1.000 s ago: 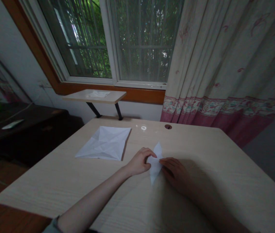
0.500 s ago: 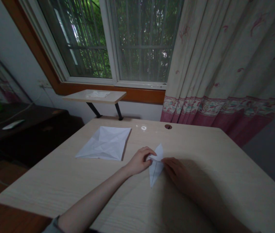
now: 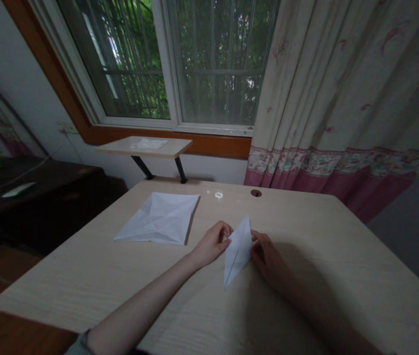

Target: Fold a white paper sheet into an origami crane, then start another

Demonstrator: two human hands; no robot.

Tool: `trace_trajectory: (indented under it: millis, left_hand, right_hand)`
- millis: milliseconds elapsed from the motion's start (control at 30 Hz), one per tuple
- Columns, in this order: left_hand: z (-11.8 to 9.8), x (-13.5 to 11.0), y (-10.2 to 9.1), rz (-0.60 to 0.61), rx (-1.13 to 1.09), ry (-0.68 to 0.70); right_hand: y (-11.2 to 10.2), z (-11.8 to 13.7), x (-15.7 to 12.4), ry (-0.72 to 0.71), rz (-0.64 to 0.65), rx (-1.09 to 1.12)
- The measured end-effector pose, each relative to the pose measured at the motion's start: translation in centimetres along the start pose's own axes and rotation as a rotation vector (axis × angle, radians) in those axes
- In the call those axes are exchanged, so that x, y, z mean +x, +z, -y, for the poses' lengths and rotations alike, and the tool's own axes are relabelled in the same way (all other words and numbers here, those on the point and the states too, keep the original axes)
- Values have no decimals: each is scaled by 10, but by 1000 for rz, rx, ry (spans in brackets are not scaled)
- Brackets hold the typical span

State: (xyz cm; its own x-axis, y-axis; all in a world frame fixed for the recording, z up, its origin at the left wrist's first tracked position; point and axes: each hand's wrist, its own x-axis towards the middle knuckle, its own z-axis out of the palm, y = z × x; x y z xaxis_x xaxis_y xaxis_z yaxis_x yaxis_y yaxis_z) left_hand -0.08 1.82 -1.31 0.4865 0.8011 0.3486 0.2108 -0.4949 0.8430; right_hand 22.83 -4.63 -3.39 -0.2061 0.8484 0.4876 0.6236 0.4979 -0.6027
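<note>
A white folded paper [image 3: 238,252], shaped like a long narrow diamond with a crease down its middle, is held between my two hands above the table. My left hand [image 3: 212,245] pinches its left edge, the thumb in front and the fingers curled behind. On the opposite edge, my right hand [image 3: 267,255] grips the paper with thumb and fingers; part of those fingers is hidden behind it. To the left of my hands, a creased square of white paper [image 3: 161,217] lies flat on the table.
The pale wooden table [image 3: 180,305] has a round brown cable hole [image 3: 256,193] near its back edge. A small raised shelf [image 3: 180,148] on black legs carries crumpled white paper [image 3: 149,143]. Behind stand a window and a floral curtain [image 3: 328,98]. A dark cabinet [image 3: 65,197] is at left.
The folded paper has turned and now shows a smooth diamond face instead of a raised flap across its middle. My fingers have shifted from its centre to its side edges.
</note>
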Motion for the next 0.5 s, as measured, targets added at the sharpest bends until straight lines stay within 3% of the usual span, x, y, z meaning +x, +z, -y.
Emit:
trace_trajectory:
  millis: [300,500]
  left_hand:
    - [-2,-2,1,53,177,60]
    - [-7,-4,2,73,267,75]
  right_hand:
    - [3,-10,-4,-151,-84,-222]
    - [8,-14,-8,-239,-44,-344]
